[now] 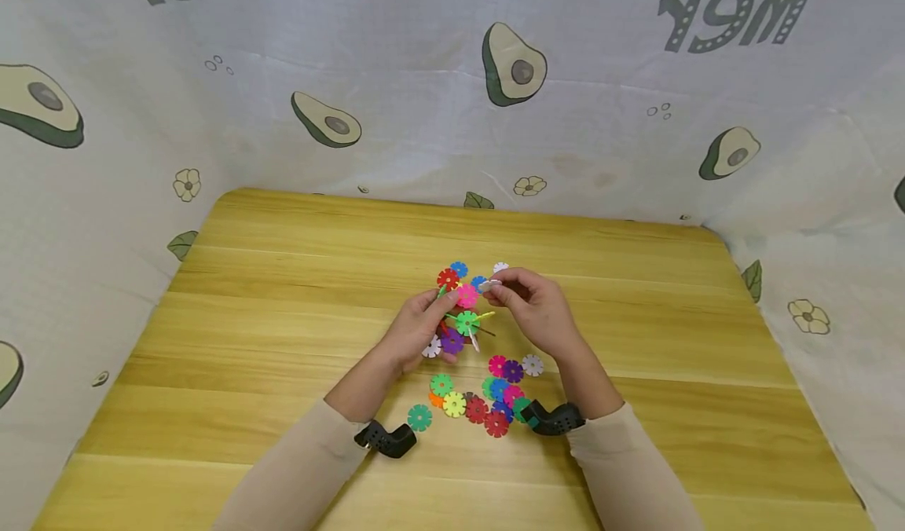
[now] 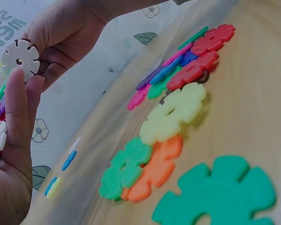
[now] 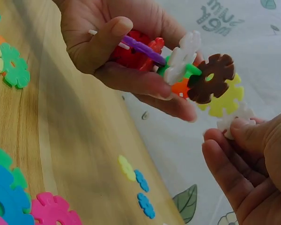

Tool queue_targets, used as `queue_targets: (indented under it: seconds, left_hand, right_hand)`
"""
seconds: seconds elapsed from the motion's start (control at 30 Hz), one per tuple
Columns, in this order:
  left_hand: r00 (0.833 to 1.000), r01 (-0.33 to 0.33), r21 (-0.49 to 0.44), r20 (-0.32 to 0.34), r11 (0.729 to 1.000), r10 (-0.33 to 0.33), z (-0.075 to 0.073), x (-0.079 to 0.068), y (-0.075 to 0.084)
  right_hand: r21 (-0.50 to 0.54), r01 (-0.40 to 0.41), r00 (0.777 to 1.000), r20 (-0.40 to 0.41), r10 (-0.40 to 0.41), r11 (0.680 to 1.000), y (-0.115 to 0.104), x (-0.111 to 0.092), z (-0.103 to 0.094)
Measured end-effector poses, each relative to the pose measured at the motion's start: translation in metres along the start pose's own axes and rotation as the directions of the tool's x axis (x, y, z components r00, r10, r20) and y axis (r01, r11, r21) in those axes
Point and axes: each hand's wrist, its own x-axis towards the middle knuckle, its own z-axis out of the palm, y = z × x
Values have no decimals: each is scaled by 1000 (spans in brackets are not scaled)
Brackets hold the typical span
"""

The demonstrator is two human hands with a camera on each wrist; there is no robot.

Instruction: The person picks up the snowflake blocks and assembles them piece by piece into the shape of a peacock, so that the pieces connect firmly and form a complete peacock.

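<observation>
My left hand (image 1: 410, 333) holds a cluster of interlocked notched flower-shaped plastic discs, with a green disc (image 1: 463, 320) facing up in the head view. In the right wrist view the cluster shows a purple disc (image 3: 143, 48), a white one, a brown disc (image 3: 201, 89) and a yellow disc (image 3: 232, 96) at its outer end. Between thumb and fingers, my right hand (image 1: 543, 311) pinches a single white disc (image 2: 8, 55). That white disc overlaps the yellow disc's edge in the right wrist view. Part of the cluster is hidden behind the left hand's fingers.
Loose discs lie on the wooden table (image 1: 269, 295) nearer the body, among them a teal disc (image 1: 419, 418), a yellow disc (image 1: 454, 404) and several overlapping red, blue and pink ones. Beyond the hands lie a blue disc (image 1: 459, 269) and a white disc (image 1: 500, 267). A printed curtain (image 1: 424, 60) hangs behind.
</observation>
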Motion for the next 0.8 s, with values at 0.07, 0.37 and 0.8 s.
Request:
queue_targets:
  seconds: [0.07, 0.37, 0.8]
  left_hand:
    - [1000, 2, -10, 11, 1000, -1, 0, -1, 1]
    - [1000, 9, -18, 25, 1000, -8, 0, -3, 5]
    - [999, 22, 4, 32, 1000, -22, -5, 0, 3]
  right_hand:
    - [8, -4, 1000, 10, 4, 1000, 0, 0, 1]
    - [-68, 85, 996, 2, -85, 994, 3, 0, 4]
    - [-92, 174, 985, 6, -174, 980, 8, 0, 13]
